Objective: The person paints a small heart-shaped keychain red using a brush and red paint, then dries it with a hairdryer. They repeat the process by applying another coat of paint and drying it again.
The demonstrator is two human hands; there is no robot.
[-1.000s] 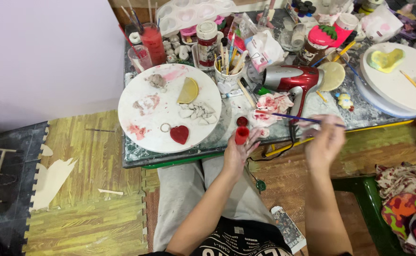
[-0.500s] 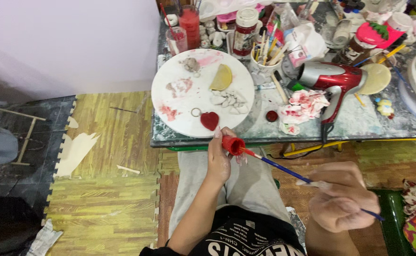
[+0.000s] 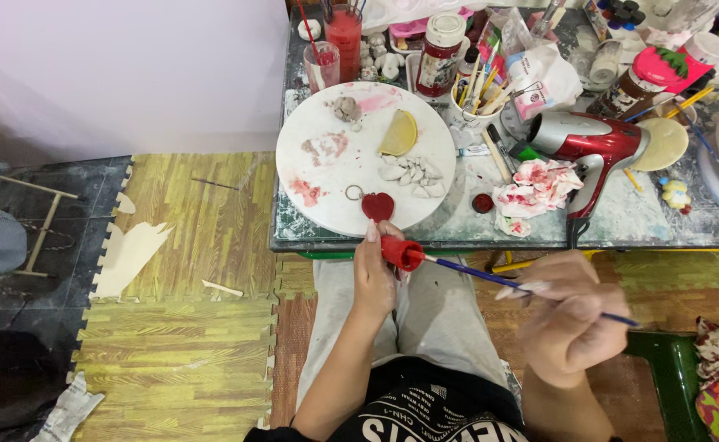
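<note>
Left hand (image 3: 373,274) grips red bottle (image 3: 398,252); brush (image 3: 523,286) tip touches it.

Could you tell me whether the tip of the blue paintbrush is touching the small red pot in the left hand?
Touching. The head view shows the paintbrush, held in the right hand, with its tip dipped into the open mouth of the red pot gripped by the left hand.

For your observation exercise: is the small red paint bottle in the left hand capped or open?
Open: the brush tip enters the paint bottle mouth; a red cap lies on the table.
</note>
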